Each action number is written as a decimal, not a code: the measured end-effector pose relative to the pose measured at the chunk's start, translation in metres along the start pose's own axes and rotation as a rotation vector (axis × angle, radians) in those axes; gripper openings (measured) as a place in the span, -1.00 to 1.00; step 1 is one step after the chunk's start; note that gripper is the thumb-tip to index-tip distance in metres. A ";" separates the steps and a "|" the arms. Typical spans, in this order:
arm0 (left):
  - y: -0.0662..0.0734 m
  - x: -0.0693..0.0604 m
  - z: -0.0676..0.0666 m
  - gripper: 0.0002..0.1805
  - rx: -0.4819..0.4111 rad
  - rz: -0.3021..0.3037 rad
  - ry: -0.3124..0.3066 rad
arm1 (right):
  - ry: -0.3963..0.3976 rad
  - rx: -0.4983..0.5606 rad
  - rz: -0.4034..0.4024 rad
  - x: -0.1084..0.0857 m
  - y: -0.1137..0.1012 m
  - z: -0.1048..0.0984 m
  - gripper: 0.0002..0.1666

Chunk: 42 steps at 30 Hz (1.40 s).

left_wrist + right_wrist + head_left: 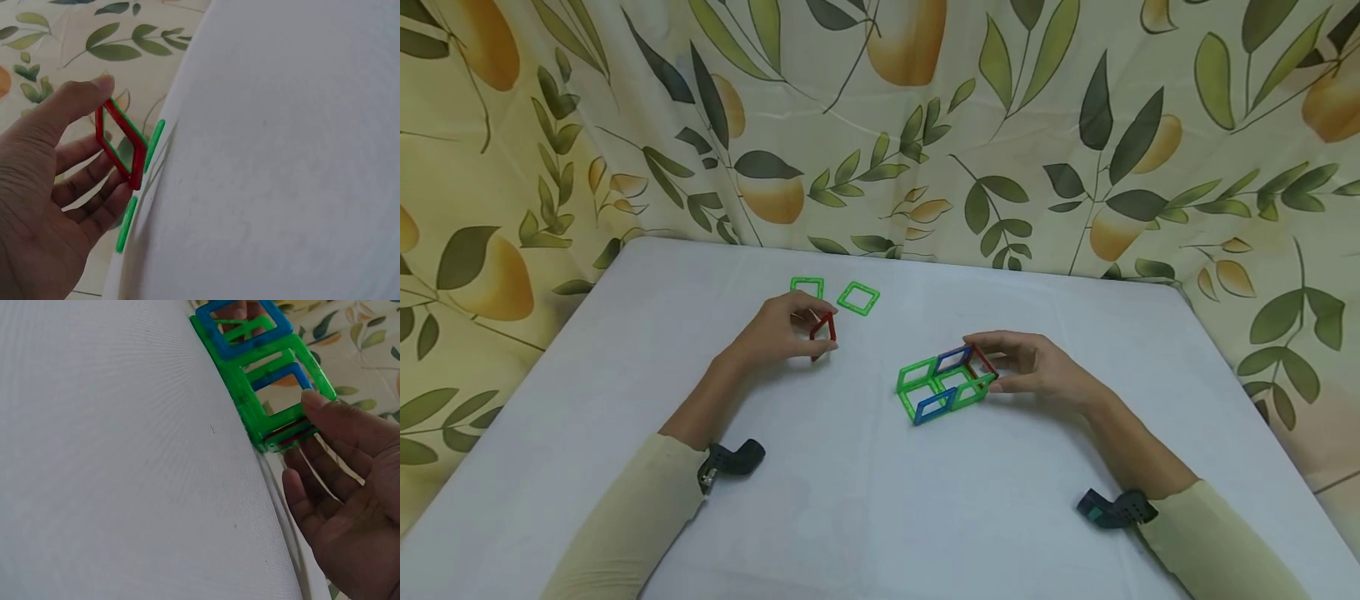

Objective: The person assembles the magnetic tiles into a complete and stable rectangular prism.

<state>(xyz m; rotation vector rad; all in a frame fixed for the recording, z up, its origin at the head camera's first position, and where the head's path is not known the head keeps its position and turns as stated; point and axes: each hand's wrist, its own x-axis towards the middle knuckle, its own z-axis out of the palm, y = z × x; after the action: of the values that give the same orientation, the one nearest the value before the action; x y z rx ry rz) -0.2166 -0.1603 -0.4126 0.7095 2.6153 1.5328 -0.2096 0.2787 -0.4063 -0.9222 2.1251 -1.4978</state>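
Note:
Between thumb and fingers my left hand [782, 329] holds a red square frame [812, 327], raised off the table; in the left wrist view the red frame [137, 147] touches the thumb tip and lower fingers. My right hand [1037, 367] grips the right end of an open, box-like structure [935, 385] of green and blue square frames, with a red piece [982, 364] at that end. The right wrist view shows the thumb of my right hand [356, 481] on the green frame [275, 419], beside a blue frame [284, 325].
Two green square frames [859, 298] lie flat behind my left hand, one partly hidden by it. A white cloth covers the table [850, 500]. Beyond its far edge hangs a curtain [925, 167] printed with leaves and fruit. Each wrist wears a black camera mount [733, 460].

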 end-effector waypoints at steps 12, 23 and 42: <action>0.020 0.005 0.022 -0.41 -0.072 0.088 -0.061 | 0.042 0.004 0.000 -0.001 -0.001 0.001 -0.25; 0.025 0.005 0.032 -0.38 -0.092 0.126 -0.082 | 0.157 -0.032 0.003 0.001 0.000 0.005 -0.22; 0.027 0.004 0.040 -0.37 -0.089 0.121 -0.043 | 0.139 -0.038 0.095 -0.001 0.004 0.003 -0.22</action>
<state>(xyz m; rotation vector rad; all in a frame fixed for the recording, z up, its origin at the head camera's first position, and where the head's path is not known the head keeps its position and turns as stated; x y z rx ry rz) -0.2008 -0.1149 -0.4094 0.8974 2.4984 1.6334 -0.2082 0.2779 -0.4115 -0.7379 2.2681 -1.5189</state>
